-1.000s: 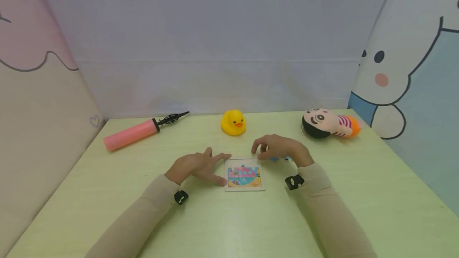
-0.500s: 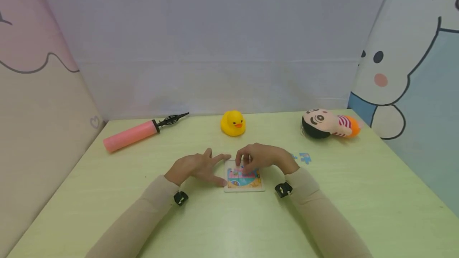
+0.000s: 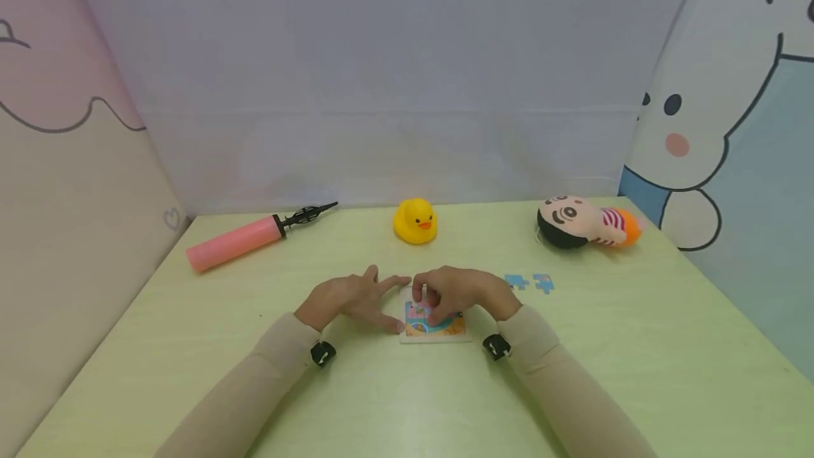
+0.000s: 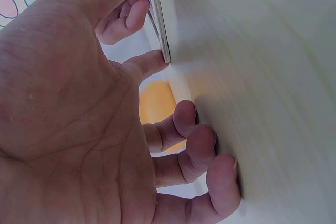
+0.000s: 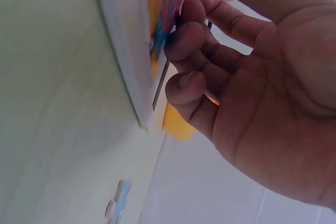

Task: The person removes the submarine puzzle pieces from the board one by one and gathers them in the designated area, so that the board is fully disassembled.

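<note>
A small picture puzzle board (image 3: 445, 331) lies flat on the green table (image 3: 407, 408) in front of me. My left hand (image 3: 389, 300) rests beside its left edge with the fingers spread, thumb and forefinger touching the board's rim (image 4: 157, 19). My right hand (image 3: 439, 299) hovers over the board's far half, fingers curled, with the fingertips (image 5: 181, 35) pinching a puzzle piece against the picture (image 5: 163, 3). The hand hides most of the piece. Two loose blue puzzle pieces (image 3: 530, 282) lie on the table to the right of the board.
A yellow rubber duck (image 3: 415, 220) sits just beyond the board. A pink hand pump (image 3: 237, 239) lies at the back left. At the back right a doll (image 3: 581, 221) lies on its side. Cartoon-printed panels wall in the table on three sides.
My right hand has come leftward from the loose pieces onto the board with one piece, uncovering two blue pieces. The left hand has stayed at the board's edge.
</note>
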Demonstrator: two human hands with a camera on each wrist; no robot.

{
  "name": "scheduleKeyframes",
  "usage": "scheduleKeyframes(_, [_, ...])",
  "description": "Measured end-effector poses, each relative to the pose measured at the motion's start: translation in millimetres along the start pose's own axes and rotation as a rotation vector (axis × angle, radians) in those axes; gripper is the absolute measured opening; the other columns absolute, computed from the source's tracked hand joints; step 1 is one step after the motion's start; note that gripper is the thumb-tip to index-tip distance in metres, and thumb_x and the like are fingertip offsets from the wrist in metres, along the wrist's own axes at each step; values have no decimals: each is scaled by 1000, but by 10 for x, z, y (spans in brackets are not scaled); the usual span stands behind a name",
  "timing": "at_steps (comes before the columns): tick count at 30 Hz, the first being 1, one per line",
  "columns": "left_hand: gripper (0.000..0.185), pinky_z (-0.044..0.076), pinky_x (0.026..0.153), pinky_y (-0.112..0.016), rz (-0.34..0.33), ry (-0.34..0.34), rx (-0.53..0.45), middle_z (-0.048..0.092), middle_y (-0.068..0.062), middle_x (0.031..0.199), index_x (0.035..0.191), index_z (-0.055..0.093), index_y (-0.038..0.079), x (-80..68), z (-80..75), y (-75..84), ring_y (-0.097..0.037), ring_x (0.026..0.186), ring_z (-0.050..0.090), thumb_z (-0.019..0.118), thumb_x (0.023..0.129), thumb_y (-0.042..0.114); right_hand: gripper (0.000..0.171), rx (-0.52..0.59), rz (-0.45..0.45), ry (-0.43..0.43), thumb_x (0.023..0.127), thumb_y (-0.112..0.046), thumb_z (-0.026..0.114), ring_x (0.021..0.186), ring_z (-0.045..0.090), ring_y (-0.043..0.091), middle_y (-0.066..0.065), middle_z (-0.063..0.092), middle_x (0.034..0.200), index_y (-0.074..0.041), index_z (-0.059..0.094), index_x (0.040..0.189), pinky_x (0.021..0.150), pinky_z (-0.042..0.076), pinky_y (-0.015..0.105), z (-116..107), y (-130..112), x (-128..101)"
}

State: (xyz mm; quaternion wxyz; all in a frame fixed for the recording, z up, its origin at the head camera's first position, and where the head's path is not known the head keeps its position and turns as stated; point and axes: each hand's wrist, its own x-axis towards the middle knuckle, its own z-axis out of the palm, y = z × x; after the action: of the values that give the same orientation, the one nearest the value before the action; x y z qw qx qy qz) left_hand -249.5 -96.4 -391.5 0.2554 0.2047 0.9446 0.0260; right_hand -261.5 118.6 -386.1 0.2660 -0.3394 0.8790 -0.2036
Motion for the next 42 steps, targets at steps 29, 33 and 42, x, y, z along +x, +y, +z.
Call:
scheduleKeyframes(29, [86,47,73,-44,4,-2,0,40,-10,118,155,26,44,56,55,-21,-28,83,57,65,82,72,31,48,-57,53,93,-7,72,71,52,13,0,58,81,-13,46,109,69,45,26,153,57,-84])
scheduleKeyframes(33, [86,47,72,-43,12,1,-5,40,-10,116,155,27,44,51,50,-21,-28,83,57,65,82,71,26,15,-110,68,95,-8,70,67,49,11,-2,55,77,-12,46,106,66,42,24,142,53,-90])
scheduleKeyframes(42, [86,46,69,-42,13,14,12,40,-11,116,155,26,44,24,40,-11,-28,80,58,64,83,72,14,-39,-274,143,97,-10,66,67,46,7,-6,51,81,-11,53,92,64,40,22,38,50,-115])
